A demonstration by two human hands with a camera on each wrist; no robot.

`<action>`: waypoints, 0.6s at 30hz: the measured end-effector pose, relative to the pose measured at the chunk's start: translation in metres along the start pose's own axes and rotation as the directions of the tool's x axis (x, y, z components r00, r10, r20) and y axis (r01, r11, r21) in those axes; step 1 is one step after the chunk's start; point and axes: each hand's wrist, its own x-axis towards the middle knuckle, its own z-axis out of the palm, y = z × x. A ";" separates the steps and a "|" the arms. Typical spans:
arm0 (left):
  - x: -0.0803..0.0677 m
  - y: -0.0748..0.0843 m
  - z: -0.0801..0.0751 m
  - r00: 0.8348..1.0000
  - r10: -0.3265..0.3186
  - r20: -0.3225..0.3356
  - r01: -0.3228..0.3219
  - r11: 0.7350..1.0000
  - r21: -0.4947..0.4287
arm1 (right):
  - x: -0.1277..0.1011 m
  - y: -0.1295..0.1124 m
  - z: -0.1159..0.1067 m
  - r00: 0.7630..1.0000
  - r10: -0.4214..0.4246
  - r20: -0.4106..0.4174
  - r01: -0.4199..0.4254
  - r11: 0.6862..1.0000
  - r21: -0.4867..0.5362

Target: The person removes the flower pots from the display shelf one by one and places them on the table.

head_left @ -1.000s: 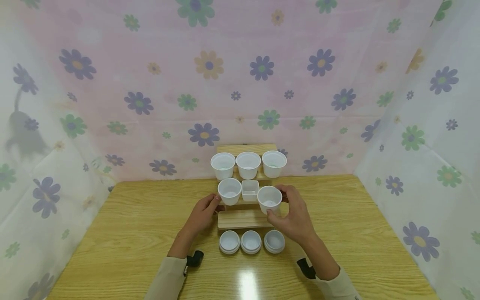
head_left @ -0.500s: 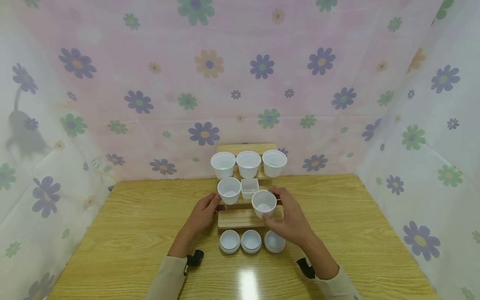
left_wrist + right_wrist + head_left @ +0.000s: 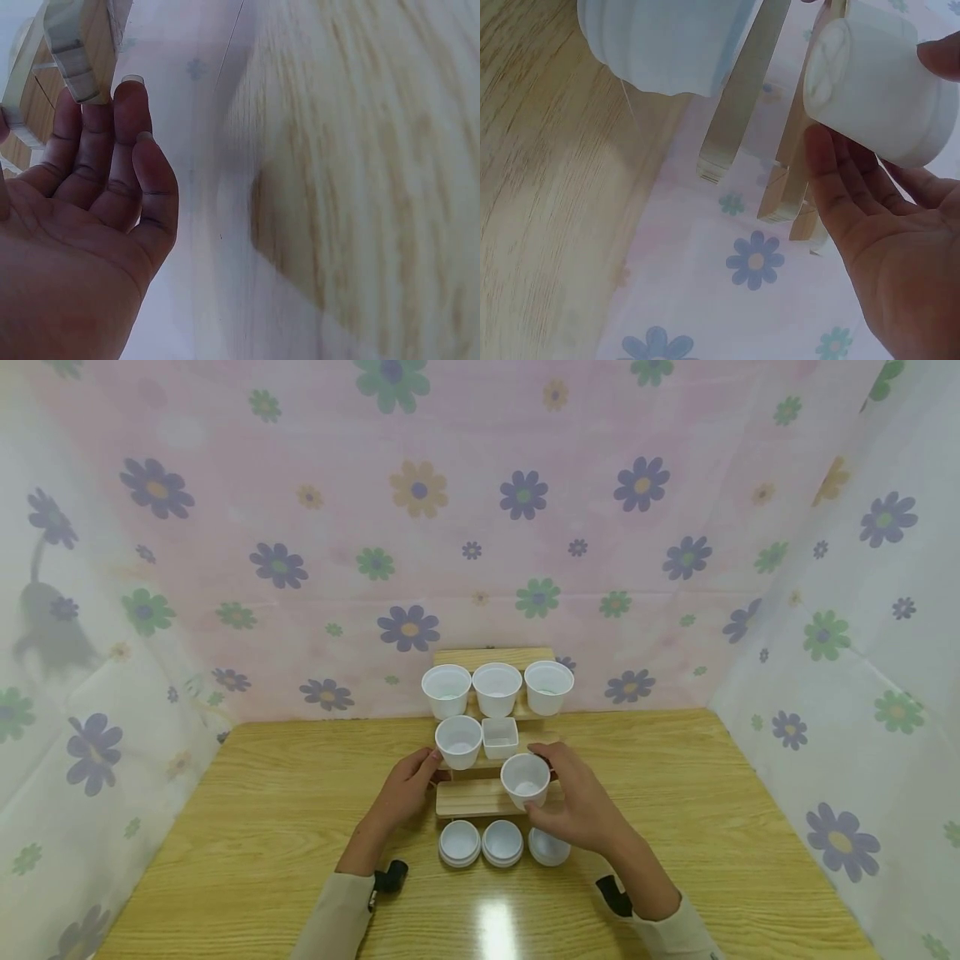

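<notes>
A three-step wooden rack stands at the back of the table. My right hand grips a small white cup just above the lowest step. In the right wrist view the cup sits between thumb and fingers. My left hand rests with straight fingers against the rack's left side; its fingers touch the wooden edge. The middle step carries a round cup and a square cup. Three white cups line the top step.
Three shallow round white lids or pots lie in a row on the table in front of the rack, the right one partly under my right hand. Flowered cloth walls close in the back and both sides.
My right hand has lifted the cup off the right end of the middle step and brought it down and left, over the lowest step. The left hand has stayed put.
</notes>
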 end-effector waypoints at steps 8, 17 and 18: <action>0.003 -0.007 -0.003 1.000 0.019 0.021 -0.018 1.000 -0.008 | -0.001 -0.001 -0.001 0.999 -0.016 0.040 0.016 1.000 -0.020; 0.002 -0.006 -0.003 1.000 0.005 0.014 -0.005 1.000 -0.016 | -0.002 -0.005 -0.004 0.994 0.018 0.109 -0.020 1.000 0.020; 0.002 -0.006 -0.002 1.000 0.002 0.012 -0.002 1.000 -0.018 | -0.002 -0.005 -0.005 0.992 0.025 0.121 -0.029 0.999 0.026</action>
